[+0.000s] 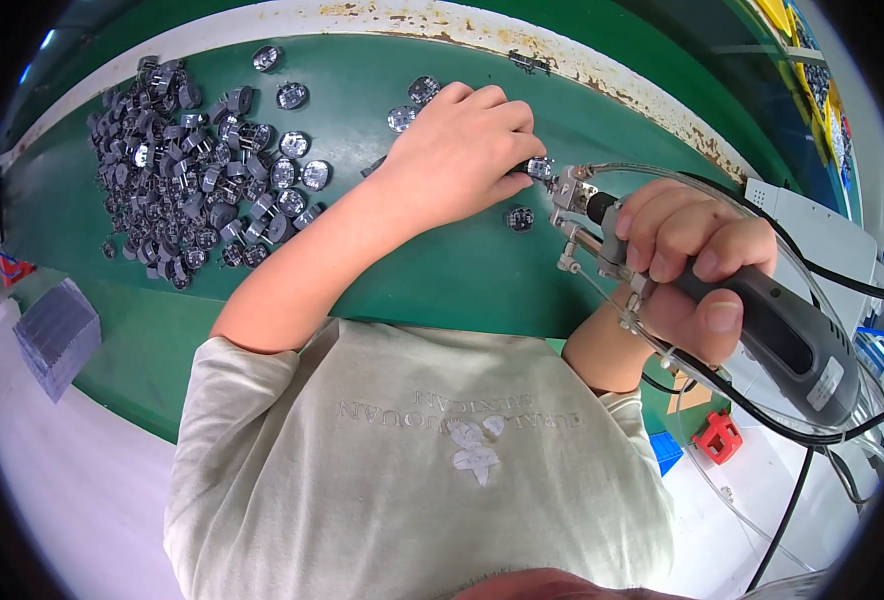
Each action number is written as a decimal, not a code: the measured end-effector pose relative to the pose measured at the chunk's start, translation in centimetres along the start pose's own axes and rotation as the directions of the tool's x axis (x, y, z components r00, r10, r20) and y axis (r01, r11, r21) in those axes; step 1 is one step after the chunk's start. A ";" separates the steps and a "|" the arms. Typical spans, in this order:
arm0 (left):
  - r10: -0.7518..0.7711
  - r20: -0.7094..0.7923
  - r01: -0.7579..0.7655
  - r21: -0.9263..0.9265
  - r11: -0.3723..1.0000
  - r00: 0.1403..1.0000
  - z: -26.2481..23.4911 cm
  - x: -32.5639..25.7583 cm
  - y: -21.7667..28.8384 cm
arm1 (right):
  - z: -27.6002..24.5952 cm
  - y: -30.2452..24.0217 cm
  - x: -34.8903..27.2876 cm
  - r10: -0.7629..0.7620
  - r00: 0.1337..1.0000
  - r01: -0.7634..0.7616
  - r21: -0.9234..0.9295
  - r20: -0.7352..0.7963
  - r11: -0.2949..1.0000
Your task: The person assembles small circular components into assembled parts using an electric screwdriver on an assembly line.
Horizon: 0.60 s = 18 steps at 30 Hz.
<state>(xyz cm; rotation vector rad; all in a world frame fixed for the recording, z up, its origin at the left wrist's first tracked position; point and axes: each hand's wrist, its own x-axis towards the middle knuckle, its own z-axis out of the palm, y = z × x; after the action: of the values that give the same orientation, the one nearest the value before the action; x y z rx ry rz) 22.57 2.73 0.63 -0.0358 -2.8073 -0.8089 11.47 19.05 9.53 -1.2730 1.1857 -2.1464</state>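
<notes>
My left hand (467, 150) reaches over the green tabletop, fingers closed on a small round dark part with a clear top (539, 168). In my right hand (697, 245) is a grey-and-black power screwdriver (797, 345), with a metal nose assembly (574, 197) and clear tubing at its front. The nose points left and its tip is right beside the held part; whether they touch I cannot tell. Just below lies one loose round part (520, 218). Two more round parts (402, 119) lie beyond my left hand, and something dark is partly hidden by that wrist.
A large heap of similar parts (182, 170) covers the table's left side. A chipped white rail (602, 80) runs along the far edge. Black cables (822, 438) hang at right near a white casing (812, 220) and a red holder (718, 437). Yellow bins (832, 110) stand at upper right.
</notes>
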 end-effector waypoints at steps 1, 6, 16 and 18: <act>0.004 0.002 -0.004 -0.003 1.000 1.000 0.0 0.1 0.0 | -0.2 -0.2 0.1 0.016 0.999 -0.013 -0.055 0.050 0.998; 0.023 0.019 -0.023 0.001 1.000 1.000 -0.5 0.8 0.2 | 0.2 -0.3 0.6 0.038 0.990 -0.024 -0.106 0.133 0.994; 0.038 0.083 -0.045 0.076 0.996 0.996 -1.4 0.9 1.2 | 1.1 0.2 -0.4 -0.076 0.997 0.076 -0.026 -0.005 0.997; 0.034 0.108 -0.046 0.107 0.993 0.994 -2.3 1.0 1.2 | 0.8 -2.3 -0.1 -0.152 0.988 0.151 0.016 0.039 0.988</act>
<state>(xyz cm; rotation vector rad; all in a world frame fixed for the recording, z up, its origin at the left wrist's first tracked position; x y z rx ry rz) 22.19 2.50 3.39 -0.1208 -2.9359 -0.6618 12.41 20.05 11.52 -1.4360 1.0891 -2.2193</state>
